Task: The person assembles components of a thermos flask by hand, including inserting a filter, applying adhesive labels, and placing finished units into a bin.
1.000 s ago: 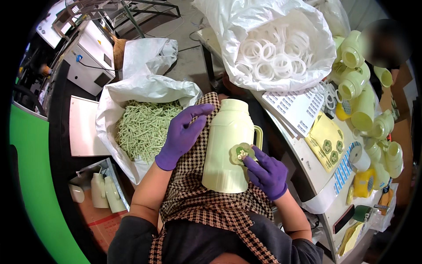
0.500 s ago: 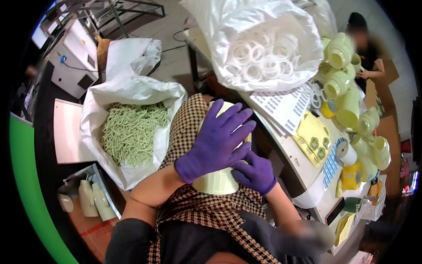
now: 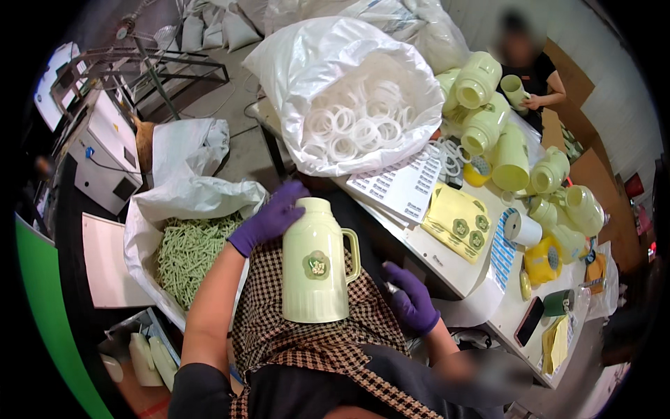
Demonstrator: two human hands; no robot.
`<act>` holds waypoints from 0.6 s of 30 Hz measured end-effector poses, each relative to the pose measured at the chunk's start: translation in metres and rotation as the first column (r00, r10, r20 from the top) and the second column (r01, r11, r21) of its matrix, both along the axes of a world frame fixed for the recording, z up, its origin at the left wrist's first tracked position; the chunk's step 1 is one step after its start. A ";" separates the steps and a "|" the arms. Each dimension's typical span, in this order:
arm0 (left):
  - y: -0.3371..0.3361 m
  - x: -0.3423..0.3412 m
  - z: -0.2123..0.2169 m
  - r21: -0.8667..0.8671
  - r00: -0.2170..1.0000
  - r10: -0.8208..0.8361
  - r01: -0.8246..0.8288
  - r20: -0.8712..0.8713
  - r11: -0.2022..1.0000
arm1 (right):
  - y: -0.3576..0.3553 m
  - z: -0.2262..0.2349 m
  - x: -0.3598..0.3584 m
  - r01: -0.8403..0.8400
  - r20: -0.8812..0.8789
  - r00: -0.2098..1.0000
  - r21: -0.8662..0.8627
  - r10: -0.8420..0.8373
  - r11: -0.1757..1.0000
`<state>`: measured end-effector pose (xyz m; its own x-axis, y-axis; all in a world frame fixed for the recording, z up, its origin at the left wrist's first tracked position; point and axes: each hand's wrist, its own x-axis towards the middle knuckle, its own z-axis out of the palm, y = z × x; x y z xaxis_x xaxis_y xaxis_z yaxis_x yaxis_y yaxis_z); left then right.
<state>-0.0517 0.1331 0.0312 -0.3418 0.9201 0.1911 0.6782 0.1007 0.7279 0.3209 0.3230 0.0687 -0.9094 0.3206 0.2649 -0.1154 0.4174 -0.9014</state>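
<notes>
A pale green thermos jug [image 3: 315, 279] rests on my lap, its neck away from me, its handle on the right and a flower-shaped sticker on its front. My left hand [image 3: 273, 215], in a purple glove, is at the upper left of the jug, fingers curled against its neck and shoulder. To the right of the jug and apart from it, my right hand [image 3: 414, 300], gloved the same way, is closed around a small item with a silvery end. Most of that item is hidden in the fingers.
At left, a white sack [image 3: 178, 199] holds green plastic pieces. A large bag [image 3: 279, 66] of clear rings stands on the table [image 3: 453, 269], near sticker sheets [image 3: 457, 223], tape [image 3: 543, 258], a phone [image 3: 529, 322] and several jug bodies [image 3: 511, 159]. A person [image 3: 551, 87] holds a green part beyond.
My left hand has moved off the jug's front to its upper left side. My right hand has drawn away to the right, uncovering the sticker and handle. The view has shifted.
</notes>
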 end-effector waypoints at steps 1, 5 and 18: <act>0.006 0.022 0.007 0.058 0.967 -0.013 -0.002 0.254 0.998 | 0.002 0.005 0.002 0.110 0.038 0.993 0.097 -0.114 0.989; 0.001 0.060 0.069 0.145 0.986 0.051 -0.028 -0.158 0.989 | 0.024 0.017 0.005 0.404 -0.072 0.912 0.318 -0.403 0.858; 0.100 0.078 0.050 0.010 0.629 0.199 -0.290 -0.752 0.957 | 0.102 -0.013 -0.052 0.437 0.039 0.805 0.636 -0.592 0.636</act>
<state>0.0265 0.2326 0.0813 -0.3439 0.8531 0.3923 0.9223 0.3853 -0.0292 0.2688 0.4251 0.0552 -0.6983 0.6114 0.3721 0.4515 0.7797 -0.4338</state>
